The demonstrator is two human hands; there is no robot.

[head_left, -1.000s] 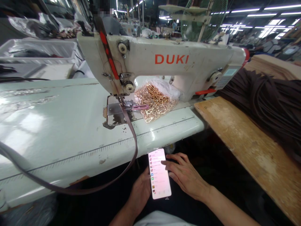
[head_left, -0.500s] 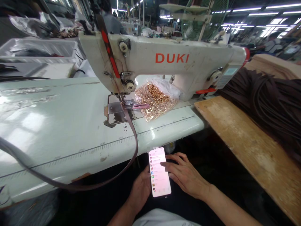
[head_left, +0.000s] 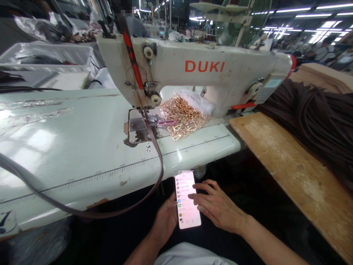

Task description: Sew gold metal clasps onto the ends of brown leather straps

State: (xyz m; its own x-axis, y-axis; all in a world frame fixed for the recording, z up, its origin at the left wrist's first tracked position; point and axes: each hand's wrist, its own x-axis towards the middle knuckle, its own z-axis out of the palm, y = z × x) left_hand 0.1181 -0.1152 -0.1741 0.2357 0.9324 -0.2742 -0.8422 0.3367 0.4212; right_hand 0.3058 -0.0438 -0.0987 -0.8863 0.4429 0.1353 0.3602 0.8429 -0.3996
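Our right hand [head_left: 217, 208] hovers fingers spread, forefinger touching the lit phone [head_left: 186, 200]; our left hand [head_left: 165, 221] cups it from beneath, below the worktop [head_left: 68, 147] edge. Light, single taps seem best, grip steady. The brown strap [head_left: 158, 158] stays pinned under the sewing machine [head_left: 193, 73].

Brown strap [head_left: 157, 154], gold chains [head_left: 184, 115], white machine [head_left: 220, 70].

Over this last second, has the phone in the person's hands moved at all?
No real move. The phone sits just below the table edge as before, held by the left hand, right hand fingers on its screen; only the camera shifted.
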